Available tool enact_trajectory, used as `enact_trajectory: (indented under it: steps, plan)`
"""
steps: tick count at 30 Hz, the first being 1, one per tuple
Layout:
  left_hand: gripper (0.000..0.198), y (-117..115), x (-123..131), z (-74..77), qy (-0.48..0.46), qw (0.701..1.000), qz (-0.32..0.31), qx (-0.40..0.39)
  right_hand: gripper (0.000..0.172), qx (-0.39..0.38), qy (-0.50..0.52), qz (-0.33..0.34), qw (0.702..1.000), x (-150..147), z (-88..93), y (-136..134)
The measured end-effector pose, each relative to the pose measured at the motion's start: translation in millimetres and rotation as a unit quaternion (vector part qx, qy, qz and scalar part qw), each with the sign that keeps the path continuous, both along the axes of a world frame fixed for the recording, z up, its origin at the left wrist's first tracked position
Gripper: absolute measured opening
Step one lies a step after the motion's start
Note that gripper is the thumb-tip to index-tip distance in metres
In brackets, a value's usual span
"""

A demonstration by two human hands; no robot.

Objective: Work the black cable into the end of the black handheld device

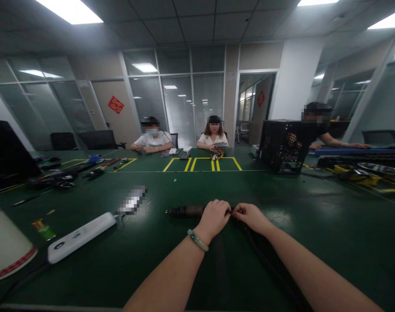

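Brown and black, the tool (186, 211) lies on its side on the green table (145, 264), straight ahead of the person, its narrow tip pointing left. The left hand (215, 216) covers its other end, fingers bent and close together; how hard they grip, I can't tell from where I stand. Just beside it, the right hand (249, 216) has thumb and forefinger pinched together on what looks like the cable (261, 253), which runs down alongside the right forearm toward the near edge. Between the hands all is small and dark, so whether tool and cable are joined or loose stays hidden. I'd judge the handling as under way: the tool is out, both hands are at its end, and nothing looks finished or put away. A green bracelet (197, 241) circles the left wrist. Off to the left are a power strip (82, 236), a small bottle (46, 229) and a white vessel (8, 238). Across the table sit a masked person (153, 141) and another (213, 138), with a computer case (280, 147) to the right
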State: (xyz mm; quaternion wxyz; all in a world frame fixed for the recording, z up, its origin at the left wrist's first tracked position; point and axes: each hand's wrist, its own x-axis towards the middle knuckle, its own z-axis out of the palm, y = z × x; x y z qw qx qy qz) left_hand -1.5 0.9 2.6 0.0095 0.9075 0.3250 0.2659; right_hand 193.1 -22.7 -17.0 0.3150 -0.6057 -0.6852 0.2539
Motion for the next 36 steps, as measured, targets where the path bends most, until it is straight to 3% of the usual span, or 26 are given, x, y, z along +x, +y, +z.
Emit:
enact_trajectory:
  steps: [8, 14, 36]
  plan:
    - [0.007, -2.5, -3.0, 3.0, 0.003, 1.000, -0.031, 0.000, 0.020, -0.004, -0.002, 0.002, 1.000, -1.3, 3.2, -1.1]
    - [0.016, -1.6, -0.5, 1.1, 0.008, 1.000, -0.009, 0.003, 0.021, -0.005, 0.024, 0.005, 1.000, -2.2, 1.1, -0.7]
    - [0.005, -2.7, 1.6, 4.2, 0.032, 0.999, 0.001, 0.010, 0.018, -0.001, 0.001, 0.013, 1.000, -1.5, 1.5, -0.9]
